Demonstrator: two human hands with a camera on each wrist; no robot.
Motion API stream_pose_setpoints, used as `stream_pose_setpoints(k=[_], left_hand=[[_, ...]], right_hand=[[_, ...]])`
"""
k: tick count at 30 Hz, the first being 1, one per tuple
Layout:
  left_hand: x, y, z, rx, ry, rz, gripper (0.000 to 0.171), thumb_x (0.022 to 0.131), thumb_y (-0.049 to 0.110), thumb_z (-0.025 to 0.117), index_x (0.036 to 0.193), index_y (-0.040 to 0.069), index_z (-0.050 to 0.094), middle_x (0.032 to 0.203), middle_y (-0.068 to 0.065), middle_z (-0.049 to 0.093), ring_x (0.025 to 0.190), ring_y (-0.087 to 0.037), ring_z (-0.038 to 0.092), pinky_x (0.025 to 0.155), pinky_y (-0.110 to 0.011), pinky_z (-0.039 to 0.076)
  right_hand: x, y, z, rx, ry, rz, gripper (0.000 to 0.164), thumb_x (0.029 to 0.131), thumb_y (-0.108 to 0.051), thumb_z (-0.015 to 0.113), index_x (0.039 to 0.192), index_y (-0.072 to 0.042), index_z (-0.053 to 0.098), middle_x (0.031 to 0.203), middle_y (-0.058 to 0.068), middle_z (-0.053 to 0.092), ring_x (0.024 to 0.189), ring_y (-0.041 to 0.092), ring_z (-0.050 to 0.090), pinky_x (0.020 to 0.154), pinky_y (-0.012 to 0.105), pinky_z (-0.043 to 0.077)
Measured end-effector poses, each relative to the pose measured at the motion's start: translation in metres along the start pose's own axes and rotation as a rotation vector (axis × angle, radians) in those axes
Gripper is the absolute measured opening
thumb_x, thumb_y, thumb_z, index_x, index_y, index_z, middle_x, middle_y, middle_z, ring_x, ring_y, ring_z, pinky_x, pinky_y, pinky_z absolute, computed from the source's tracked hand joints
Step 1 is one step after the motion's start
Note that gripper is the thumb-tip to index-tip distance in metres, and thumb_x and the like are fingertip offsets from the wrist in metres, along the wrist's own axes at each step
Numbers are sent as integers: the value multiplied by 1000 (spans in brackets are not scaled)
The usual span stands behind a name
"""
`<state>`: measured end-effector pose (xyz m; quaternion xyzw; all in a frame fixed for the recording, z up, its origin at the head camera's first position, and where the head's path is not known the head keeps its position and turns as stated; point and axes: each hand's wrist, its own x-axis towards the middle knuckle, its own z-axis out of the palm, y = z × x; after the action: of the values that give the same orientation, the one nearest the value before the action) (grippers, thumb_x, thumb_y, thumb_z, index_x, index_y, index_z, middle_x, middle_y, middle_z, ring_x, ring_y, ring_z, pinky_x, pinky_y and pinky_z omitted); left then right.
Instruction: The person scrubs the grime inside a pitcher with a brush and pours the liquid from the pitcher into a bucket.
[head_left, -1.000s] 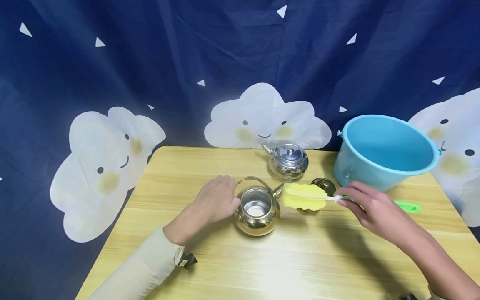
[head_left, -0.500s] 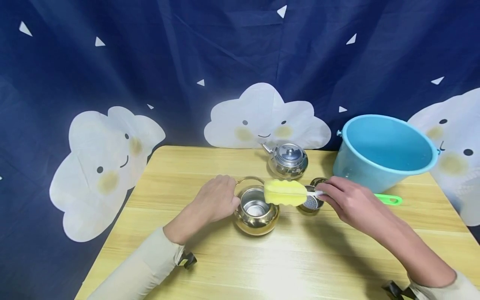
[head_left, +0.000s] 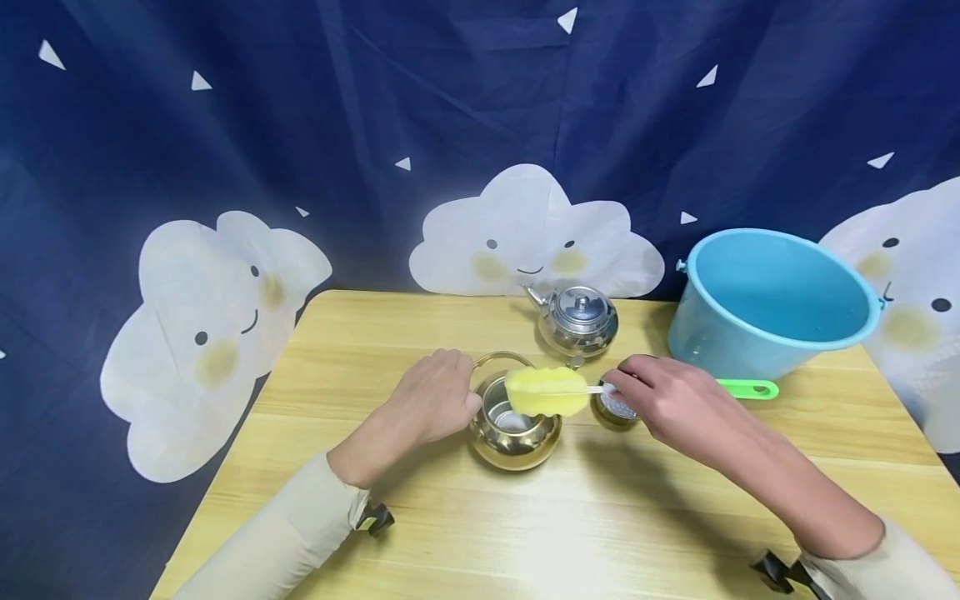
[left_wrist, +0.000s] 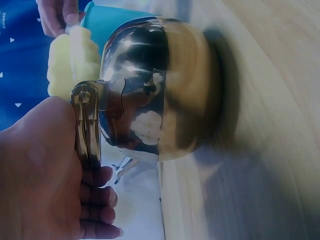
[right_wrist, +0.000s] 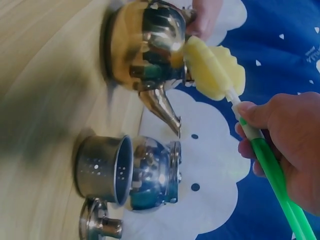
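Observation:
A gold-coloured metal teapot [head_left: 516, 454] stands lidless on the table, its round mouth facing up. My left hand [head_left: 438, 400] grips its arched handle [left_wrist: 89, 127] from the left side. In my right hand [head_left: 671, 404] is a bottle brush with a yellow sponge head [head_left: 547, 392], pinched near the white neck. The brush lies about level, its sponge over the right part of the teapot's mouth. Its green handle [right_wrist: 272, 172] runs back under my palm. The teapot's spout [right_wrist: 162, 110] shows in the right wrist view and is mostly behind the sponge from above.
Just right of the teapot stands a perforated metal strainer [right_wrist: 100, 167], partly hidden by my right hand in the head view. Beside it lies a metal lid [right_wrist: 94, 220]. A silver teapot [head_left: 579, 329] with its lid on sits behind. A blue bucket [head_left: 738, 346] occupies the back right.
My right hand has carried the brush leftward, bringing the sponge from beside the spout to over the teapot's mouth. The left hand and the teapot have stayed put.

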<state>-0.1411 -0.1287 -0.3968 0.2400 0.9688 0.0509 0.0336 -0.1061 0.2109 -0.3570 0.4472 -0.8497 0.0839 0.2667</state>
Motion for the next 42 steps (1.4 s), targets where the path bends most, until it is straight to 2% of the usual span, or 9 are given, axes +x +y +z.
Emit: stream_pose_setpoints(k=[3,6,8,15,21,26,32,37,42], left_hand=[[0,0,0,3,-4,1,15,86,27,54,82,13,51,79,-3,53,69,-19,48,58,-28,38],[1,1,-1,1,-9,-2,15,86,27,54,82,13,51,79,-3,53,68,-19,48,57,-28,38],[1,1,-1,-4,-11,-4,15,85,27,55,81,14,51,78,-3,53,68,-18,47,56,-28,38],[0,0,-2,-20,-9,-11,13,84,25,56,80,14,51,78,-3,54,68,-18,48,56,-28,38],[-1,0,-2,-19,-18,-15,14,86,26,55,82,14,50,79,-4,53,69,-19,48,57,-28,38],[-1,1,0,-16,-14,-14,14,85,26,55,82,13,50,80,-4,53,71,-19,48,59,-29,38],[0,1,1,-24,-10,-9,14,85,26,54,81,13,50,80,-4,53,70,-19,47,57,-28,38],[0,1,1,-17,-5,-5,13,85,25,54,81,13,50,80,-4,53,70,-20,48,58,-28,38],[-1,1,1,-17,-15,-10,13,86,25,53,83,13,50,81,-4,53,72,-20,48,59,-29,38]], right_hand=[[5,-1,-1,-37,-20,-45,38,109,-12,36,104,-4,73,90,4,69,75,18,66,61,34,58],[10,-3,-4,-87,-49,-91,35,101,2,36,103,-2,71,87,5,64,70,16,60,59,32,55],[13,-4,-5,-117,-66,-119,31,97,6,40,102,-1,70,86,5,62,67,16,56,58,31,53],[25,-7,-11,-216,-145,-223,24,86,5,59,105,-1,72,90,8,66,71,20,59,63,33,54],[42,-8,-14,-237,-232,-277,22,81,0,79,102,-5,73,84,3,61,68,16,54,58,29,50],[51,-6,-12,-116,-282,-253,12,85,-8,79,94,-9,71,80,0,59,66,12,55,56,27,51],[50,-5,-6,28,-368,-164,11,88,-14,77,96,-9,70,83,-1,58,67,9,53,58,27,52],[48,-5,-1,60,-368,-108,10,86,-8,76,92,-11,69,81,-2,57,64,8,51,55,25,50],[45,-8,0,56,-353,-80,10,87,-10,78,91,-13,69,78,-3,58,61,7,52,52,25,49]])
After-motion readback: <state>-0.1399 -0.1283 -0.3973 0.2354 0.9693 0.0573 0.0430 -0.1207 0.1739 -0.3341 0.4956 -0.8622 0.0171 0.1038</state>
